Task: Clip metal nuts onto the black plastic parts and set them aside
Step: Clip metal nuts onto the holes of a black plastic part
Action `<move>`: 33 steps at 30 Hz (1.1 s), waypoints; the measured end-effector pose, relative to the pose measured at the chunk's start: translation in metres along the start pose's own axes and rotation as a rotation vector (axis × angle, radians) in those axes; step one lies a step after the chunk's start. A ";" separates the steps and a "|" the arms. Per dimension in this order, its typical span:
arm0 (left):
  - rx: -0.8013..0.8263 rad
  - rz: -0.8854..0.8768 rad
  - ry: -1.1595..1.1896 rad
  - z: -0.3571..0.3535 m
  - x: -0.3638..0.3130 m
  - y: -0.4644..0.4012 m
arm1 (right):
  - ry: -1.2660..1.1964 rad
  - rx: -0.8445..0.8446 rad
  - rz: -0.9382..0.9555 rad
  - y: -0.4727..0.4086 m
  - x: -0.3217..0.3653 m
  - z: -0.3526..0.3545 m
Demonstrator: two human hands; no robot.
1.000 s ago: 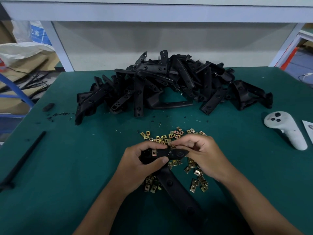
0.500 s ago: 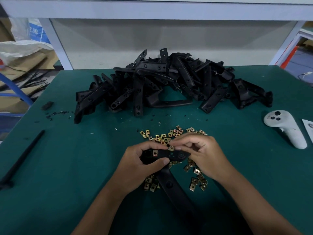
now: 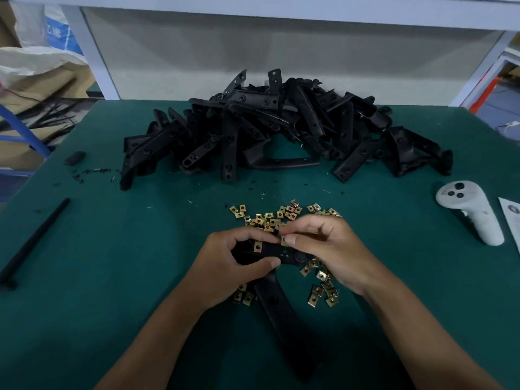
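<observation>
My left hand (image 3: 225, 268) grips the upper end of a long black plastic part (image 3: 278, 302) that runs down towards me over the green table. One brass metal nut (image 3: 257, 246) sits clipped on that part near my left fingers. My right hand (image 3: 326, 249) pinches a second metal nut (image 3: 284, 240) against the part's top edge. Several loose brass nuts (image 3: 270, 218) lie scattered on the table around and behind both hands. A big heap of black plastic parts (image 3: 281, 136) lies further back.
A white handheld controller (image 3: 470, 209) lies at the right, with a paper sheet (image 3: 510, 215) at the table's right edge. A long black rod (image 3: 33, 240) lies at the left, and a small black block (image 3: 74, 158) near the far left. Black crumbs dot the green table (image 3: 112, 277).
My right hand has slid the pinched nut leftwards along the part's top edge, closer to my left fingers. My left hand keeps its grip on the part.
</observation>
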State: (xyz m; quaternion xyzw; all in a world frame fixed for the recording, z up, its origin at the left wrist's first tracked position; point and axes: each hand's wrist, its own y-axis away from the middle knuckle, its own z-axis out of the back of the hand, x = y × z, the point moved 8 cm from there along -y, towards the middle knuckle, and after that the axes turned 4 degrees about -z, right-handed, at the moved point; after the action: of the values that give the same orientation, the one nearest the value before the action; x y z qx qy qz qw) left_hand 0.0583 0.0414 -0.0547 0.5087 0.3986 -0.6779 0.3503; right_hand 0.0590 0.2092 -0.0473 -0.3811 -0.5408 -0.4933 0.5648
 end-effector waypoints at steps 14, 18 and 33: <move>-0.093 -0.029 -0.069 0.003 0.000 0.001 | -0.058 -0.056 -0.041 0.001 -0.006 0.002; -0.087 -0.027 -0.079 0.003 0.001 0.001 | -0.180 -0.110 -0.090 0.000 -0.013 0.001; -0.113 -0.058 -0.062 0.006 -0.002 0.002 | 0.090 -0.013 0.067 0.009 0.008 0.001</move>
State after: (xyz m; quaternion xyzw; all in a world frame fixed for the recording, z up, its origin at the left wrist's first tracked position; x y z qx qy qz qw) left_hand 0.0577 0.0350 -0.0521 0.4552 0.4398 -0.6797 0.3706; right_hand 0.0670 0.2113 -0.0387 -0.3801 -0.4983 -0.4945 0.6023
